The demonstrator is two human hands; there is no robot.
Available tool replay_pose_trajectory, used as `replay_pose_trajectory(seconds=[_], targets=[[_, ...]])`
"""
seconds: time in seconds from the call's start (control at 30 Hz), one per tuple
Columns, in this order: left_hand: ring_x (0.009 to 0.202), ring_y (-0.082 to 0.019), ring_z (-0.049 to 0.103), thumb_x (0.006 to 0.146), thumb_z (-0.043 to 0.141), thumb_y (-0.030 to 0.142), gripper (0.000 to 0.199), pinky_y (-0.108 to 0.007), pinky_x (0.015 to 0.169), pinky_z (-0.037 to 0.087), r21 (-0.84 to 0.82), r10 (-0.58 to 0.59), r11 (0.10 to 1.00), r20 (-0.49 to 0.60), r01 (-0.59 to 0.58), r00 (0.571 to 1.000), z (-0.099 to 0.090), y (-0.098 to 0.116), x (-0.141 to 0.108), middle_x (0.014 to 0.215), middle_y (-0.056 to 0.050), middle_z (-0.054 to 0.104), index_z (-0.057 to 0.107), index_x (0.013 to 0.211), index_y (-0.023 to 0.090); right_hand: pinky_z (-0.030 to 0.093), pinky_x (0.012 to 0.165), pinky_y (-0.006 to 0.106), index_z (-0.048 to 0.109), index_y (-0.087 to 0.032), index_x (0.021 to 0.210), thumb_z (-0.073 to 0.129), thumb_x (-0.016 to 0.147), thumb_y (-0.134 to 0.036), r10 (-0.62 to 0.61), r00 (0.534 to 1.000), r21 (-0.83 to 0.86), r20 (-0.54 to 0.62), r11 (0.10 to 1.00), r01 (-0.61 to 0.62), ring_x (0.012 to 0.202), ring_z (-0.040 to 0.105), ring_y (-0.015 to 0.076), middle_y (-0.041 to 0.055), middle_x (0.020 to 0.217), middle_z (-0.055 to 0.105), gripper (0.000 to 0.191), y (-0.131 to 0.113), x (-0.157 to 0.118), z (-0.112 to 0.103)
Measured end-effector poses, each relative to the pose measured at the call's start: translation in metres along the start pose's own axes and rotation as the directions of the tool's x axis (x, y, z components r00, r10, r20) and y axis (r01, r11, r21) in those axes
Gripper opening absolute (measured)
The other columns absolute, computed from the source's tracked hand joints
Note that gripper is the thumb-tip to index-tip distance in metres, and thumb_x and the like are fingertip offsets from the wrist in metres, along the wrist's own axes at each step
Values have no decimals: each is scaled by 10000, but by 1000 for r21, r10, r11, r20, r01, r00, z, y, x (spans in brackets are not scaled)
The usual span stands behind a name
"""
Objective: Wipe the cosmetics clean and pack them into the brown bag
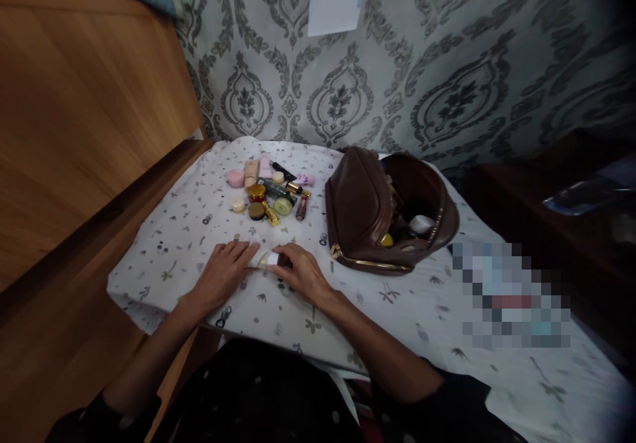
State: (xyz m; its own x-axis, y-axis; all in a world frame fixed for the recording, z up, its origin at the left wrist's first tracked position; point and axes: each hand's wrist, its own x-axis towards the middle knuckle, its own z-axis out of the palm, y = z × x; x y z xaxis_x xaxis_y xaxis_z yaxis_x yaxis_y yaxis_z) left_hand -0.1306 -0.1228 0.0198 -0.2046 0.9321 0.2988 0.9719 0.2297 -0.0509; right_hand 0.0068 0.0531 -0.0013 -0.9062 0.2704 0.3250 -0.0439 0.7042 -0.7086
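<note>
Near the front of the cloth-covered table, my left hand (pixel 227 272) is closed over a crumpled white tissue or wipe (pixel 256 256). Opposite it, my right hand (pixel 302 273) grips a small container (pixel 273 259) with a pale body and a dark end, partly hidden by the fingers. The tissue touches the container's left end. Beyond my hands lies a group of cosmetics: a pink jar (pixel 236 178), a beige tube (pixel 252 172), a red jar with a gold lid (pixel 257 193), a pale green jar (pixel 283 206) and a gold lipstick tube (pixel 271 214).
On the right, an unzipped brown cosmetic bag (pixel 355 198) holds a white-lidded jar (pixel 421 224) and other items. A blurred-out patch (pixel 511 297) lies farther right. Wooden furniture (pixel 89 65) borders the left side, and a patterned wall (pixel 278 72) stands behind the table.
</note>
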Motion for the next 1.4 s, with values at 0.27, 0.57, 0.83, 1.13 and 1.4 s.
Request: replay_pose_trajectory(seconds=[0.27,0.57,0.83,1.13,1.4], targets=[[1034,-244,573,962,519,300,332,-393,870,493,-131,158,981,90,-145,983,-12,-18,17,1126,-86,646,499,1273,187,469,792,361,593,-181,987,734,790,-140,-146,987,-95,-59,986,140,918,548,237,73,961,614,245,0,1,6],[1065,-250,562,970,508,331,356,-388,856,507,-182,185,969,87,-167,979,-15,-21,20,1157,-102,629,488,1290,178,482,804,374,593,-192,1028,702,825,-178,-154,986,-122,-67,982,145,936,551,242,78,983,608,231,2,-1,5],[1073,-250,568,978,486,353,376,-402,868,506,-181,179,969,57,-166,982,-12,-23,18,1195,-103,619,474,1321,199,475,830,378,595,-160,1081,502,967,-316,-92,996,-122,-10,988,90,915,567,236,105,962,625,214,-3,-3,0],[1102,-252,570,975,486,352,392,-416,913,502,-164,158,975,33,-151,987,-9,-21,15,1221,-112,607,454,1335,200,471,883,398,510,-196,1184,684,825,-184,-21,1000,-100,20,995,23,1023,551,247,100,1101,606,399,2,-3,4],[1221,-274,528,974,446,260,449,-516,1088,372,-13,153,988,-91,-154,984,5,21,10,1307,-153,569,375,1405,156,458,737,293,538,-201,989,666,782,-110,-1,1000,-30,-31,1000,0,819,534,179,32,953,540,260,0,-1,4]])
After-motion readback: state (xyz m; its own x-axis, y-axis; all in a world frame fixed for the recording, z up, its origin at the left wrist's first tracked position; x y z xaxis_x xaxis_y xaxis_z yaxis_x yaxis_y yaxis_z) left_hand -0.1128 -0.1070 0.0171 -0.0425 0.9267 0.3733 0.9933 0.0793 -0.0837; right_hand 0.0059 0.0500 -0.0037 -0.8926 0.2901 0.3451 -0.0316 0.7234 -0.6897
